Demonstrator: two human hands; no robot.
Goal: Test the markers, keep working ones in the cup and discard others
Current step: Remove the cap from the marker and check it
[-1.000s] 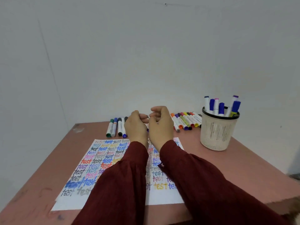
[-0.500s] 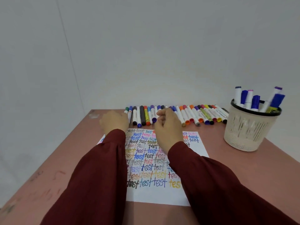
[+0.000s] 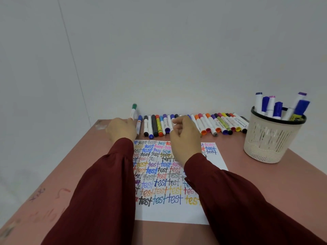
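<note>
One green-capped marker (image 3: 134, 110), at the far left end of the row (image 3: 221, 123), held cap-up and gripped by the left hand (image 3: 122, 129). Right hand (image 3: 184, 137) above mid-row, fingers curled; whether it holds anything cannot be told. Cup (image 3: 270, 138) far right, holding several markers. Risk: the marker's lower end may nudge neighbours, which could roll onto the test paper (image 3: 177, 213).

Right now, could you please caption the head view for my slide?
Left hand holds a green-capped marker beside the marker row; right hand curls above the paper.
</note>
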